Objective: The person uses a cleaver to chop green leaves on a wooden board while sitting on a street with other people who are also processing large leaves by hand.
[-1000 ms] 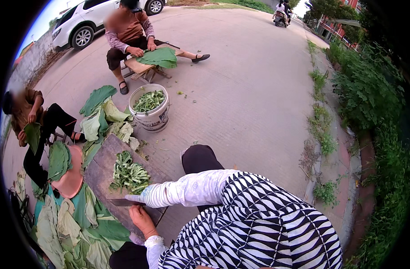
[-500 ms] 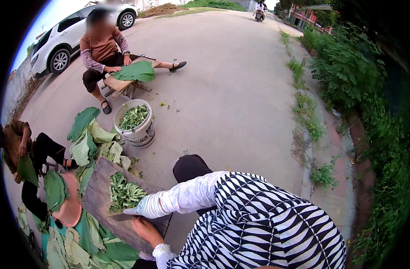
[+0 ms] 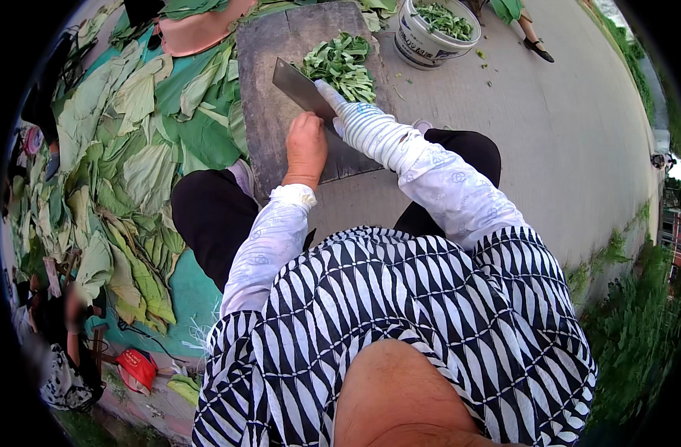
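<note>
My right hand (image 3: 346, 106), in a pale striped glove, is closed on a cleaver (image 3: 299, 88) and lies along its blade. The broad grey blade slants over a worn wooden board (image 3: 270, 37). Right beside the blade sits a heap of chopped green leaves (image 3: 348, 67), partly behind the glove. My bare left hand (image 3: 305, 147) is curled at the blade's lower side. Its fingertips are hidden, so I cannot make out what it grips.
Large green leaves (image 3: 147, 175) spread over a green sheet (image 3: 195, 287) to the left. A pink basin (image 3: 191, 33) stands beyond them. Past the board's right corner is a white bucket (image 3: 422, 48) of cut greens. Other people sit nearby; a red bag (image 3: 137, 369) lies lower left.
The view has swung left and down, so the board now appears near the top centre. Both hands stay by the cleaver next to the chopped leaves.
</note>
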`<state>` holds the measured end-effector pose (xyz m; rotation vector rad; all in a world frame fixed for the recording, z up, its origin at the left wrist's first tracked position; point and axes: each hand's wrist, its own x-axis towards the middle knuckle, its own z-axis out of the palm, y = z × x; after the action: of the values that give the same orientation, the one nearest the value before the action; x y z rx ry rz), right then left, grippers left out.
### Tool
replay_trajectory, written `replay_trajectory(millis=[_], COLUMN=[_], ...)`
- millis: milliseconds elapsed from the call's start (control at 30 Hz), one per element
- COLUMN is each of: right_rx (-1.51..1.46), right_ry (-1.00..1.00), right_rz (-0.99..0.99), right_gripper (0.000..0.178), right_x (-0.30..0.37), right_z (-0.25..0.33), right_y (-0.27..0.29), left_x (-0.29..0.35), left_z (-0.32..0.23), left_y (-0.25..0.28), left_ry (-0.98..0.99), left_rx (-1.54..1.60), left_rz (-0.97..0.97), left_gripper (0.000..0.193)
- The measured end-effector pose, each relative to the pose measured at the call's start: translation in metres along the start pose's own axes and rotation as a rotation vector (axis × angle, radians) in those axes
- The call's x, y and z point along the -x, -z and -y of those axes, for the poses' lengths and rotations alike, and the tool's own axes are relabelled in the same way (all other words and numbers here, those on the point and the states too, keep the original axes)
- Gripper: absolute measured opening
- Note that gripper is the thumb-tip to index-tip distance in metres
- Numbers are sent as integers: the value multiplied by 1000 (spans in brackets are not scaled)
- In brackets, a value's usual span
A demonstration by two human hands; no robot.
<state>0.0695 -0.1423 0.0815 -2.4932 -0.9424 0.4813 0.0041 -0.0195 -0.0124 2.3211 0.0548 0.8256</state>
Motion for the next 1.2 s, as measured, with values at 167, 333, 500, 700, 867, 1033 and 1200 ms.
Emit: replay_trajectory(millis=[167, 333, 500, 700, 867, 1033, 1200], right_rx=[99, 32, -48, -26, -15, -107, -37], right_ry=[-168, -29, -140, -30, 14, -57, 16], right_rz=[340, 42, 79, 105, 65, -30, -43], right_gripper=[72, 69, 70, 71, 60, 69, 70], right_x=[45, 17, 4, 20, 8, -29, -26], right_z=[5, -1, -7, -2, -3, -3, -10], right_y=[35, 8, 8, 7, -1, -3, -4], left_x=[3, -7, -6, 2, 0, 1, 4], left_z=[4, -7, -1, 1, -2, -7, -7], left_y=[-4, 1, 1, 5, 5, 2, 11], left_ry=[-11, -25, -37, -72, -57, -55, -4], left_rx=[62, 7, 21, 1, -19, -4, -1], left_rz=[-39, 3, -14, 32, 85, 79, 83], left_gripper=[4, 3, 4, 6, 10, 8, 7])
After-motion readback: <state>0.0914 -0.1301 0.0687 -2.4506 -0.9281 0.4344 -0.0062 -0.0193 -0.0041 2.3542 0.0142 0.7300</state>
